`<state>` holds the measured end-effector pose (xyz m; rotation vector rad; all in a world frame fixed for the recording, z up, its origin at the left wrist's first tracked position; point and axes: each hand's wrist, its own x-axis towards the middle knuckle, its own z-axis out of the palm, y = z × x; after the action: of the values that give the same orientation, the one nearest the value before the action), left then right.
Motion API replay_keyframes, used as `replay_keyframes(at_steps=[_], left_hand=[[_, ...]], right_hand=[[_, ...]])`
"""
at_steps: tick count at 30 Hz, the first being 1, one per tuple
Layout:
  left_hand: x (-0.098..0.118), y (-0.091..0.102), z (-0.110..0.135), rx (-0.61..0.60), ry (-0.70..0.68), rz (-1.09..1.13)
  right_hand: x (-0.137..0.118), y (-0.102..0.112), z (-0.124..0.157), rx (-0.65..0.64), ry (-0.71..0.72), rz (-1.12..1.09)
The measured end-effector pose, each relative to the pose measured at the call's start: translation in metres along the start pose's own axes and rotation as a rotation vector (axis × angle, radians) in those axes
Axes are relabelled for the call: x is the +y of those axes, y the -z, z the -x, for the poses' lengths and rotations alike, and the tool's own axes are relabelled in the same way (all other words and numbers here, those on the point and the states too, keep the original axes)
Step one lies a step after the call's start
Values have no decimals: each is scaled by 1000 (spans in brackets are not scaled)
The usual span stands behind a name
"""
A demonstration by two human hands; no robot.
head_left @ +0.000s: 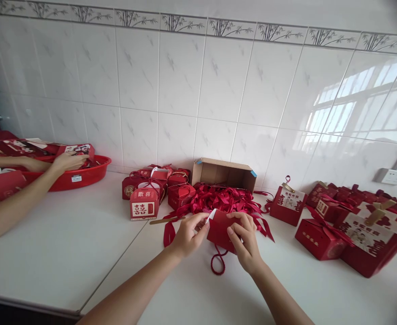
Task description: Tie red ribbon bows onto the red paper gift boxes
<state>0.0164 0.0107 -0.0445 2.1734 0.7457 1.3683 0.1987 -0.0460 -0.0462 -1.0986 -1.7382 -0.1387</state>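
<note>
Two hands (188, 235) (247, 240) pinch a red box (220, 228), its white flap (211, 215) pointing up-left, long axis unclear.

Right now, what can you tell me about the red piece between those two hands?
The red piece looks like folded card, plain red on the side in view, with a white patch at its upper left corner. It is tilted, above the white table. The left hand grips its left edge; the right hand holds its right side. A dark red cord loop shows below; any attachment is hidden.
</note>
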Motion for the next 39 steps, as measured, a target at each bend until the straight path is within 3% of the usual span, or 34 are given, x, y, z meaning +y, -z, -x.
replay_keyframes(at_steps=[7, 29, 39], left_hand=[[2, -1, 1, -12, -34, 7], [0, -1, 1, -26, -130, -67], [6, -1, 0, 30, 8, -30]], right_hand=[[2, -2, 0, -6, 15, 44], [0, -2, -1, -58, 34, -135], [0, -3, 0, -97, 63, -138]])
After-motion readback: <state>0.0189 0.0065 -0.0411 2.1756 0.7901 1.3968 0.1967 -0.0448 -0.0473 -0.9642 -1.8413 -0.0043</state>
